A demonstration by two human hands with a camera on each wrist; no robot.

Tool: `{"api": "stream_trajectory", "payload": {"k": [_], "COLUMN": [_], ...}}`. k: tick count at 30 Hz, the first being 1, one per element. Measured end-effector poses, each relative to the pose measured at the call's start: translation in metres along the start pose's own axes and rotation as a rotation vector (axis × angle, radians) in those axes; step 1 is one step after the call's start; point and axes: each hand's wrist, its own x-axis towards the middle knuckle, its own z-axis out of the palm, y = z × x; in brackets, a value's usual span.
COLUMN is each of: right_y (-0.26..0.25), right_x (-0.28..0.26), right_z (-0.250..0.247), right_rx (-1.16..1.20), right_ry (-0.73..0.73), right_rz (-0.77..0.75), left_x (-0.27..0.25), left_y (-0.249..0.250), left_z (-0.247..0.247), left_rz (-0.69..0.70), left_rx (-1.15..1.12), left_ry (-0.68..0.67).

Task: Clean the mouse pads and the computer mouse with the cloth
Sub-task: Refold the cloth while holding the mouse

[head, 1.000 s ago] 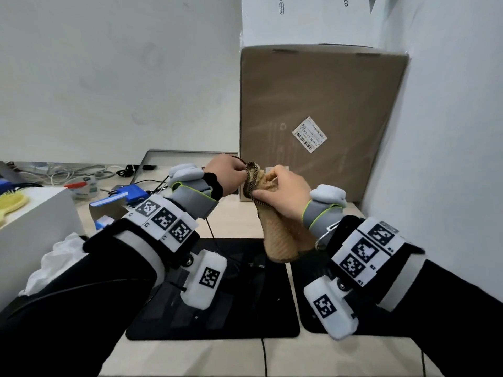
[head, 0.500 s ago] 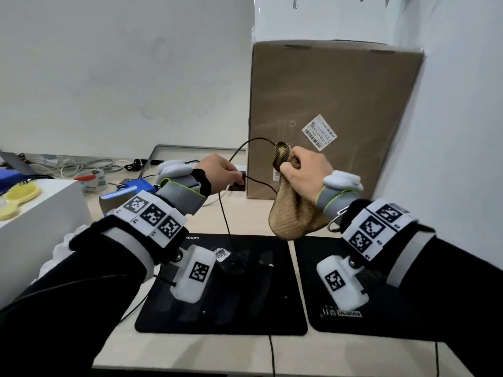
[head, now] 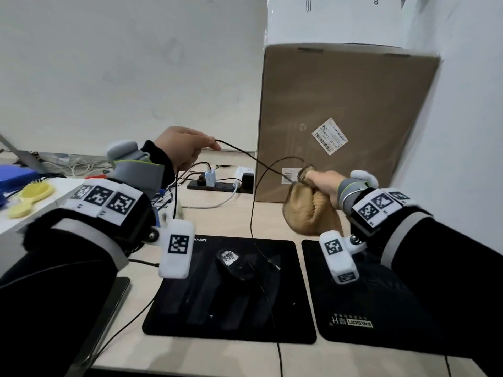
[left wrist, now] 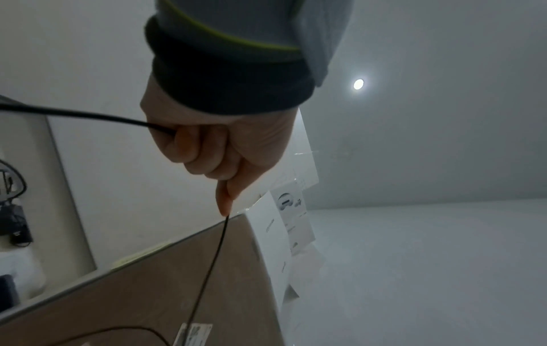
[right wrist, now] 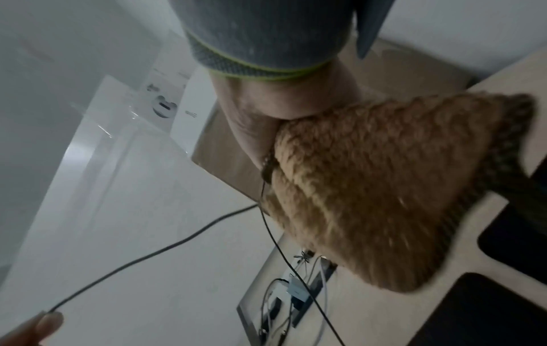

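Two black mouse pads lie side by side on the desk, the left pad [head: 190,303] and the right pad [head: 362,317]. A black computer mouse [head: 236,265] lies upside down on the left pad. Its thin black cable [head: 254,159] runs up through the air between my hands. My left hand [head: 187,148] is raised over the desk and pinches the cable [left wrist: 207,269]. My right hand [head: 322,182] grips a bunched tan cloth [head: 310,213] with the cable running into the cloth [right wrist: 370,187]; whether the fingers also clamp the cable is hidden.
A tall brown cardboard box [head: 340,118] stands against the wall behind the pads. A power strip [head: 220,183] with chargers and cables lies at the back. A white box [head: 16,221] with a yellow hairbrush [head: 30,197] sits at the left.
My hands have drawn apart. The left one rose and went left with the cable; the right one went down and right with the cloth, which slid along the cable.
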Motion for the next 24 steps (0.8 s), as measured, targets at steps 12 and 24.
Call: {"api": "stream_trajectory", "payload": {"k": [12,24], "right_y": [0.03,-0.013], "right_x": [0.001,-0.053], "right_z": [-0.043,0.005], "right_rx": [-0.385,-0.219], "right_ry": [0.274,-0.049], "right_rz": [-0.347,-0.741], "left_x": [0.0,-0.004], "left_y": [-0.008,-0.006], "left_z": [0.042,0.12], "left_rz": [0.007,0.139], "left_rx": [0.377,0.353], "left_ry": [0.18,-0.164]}}
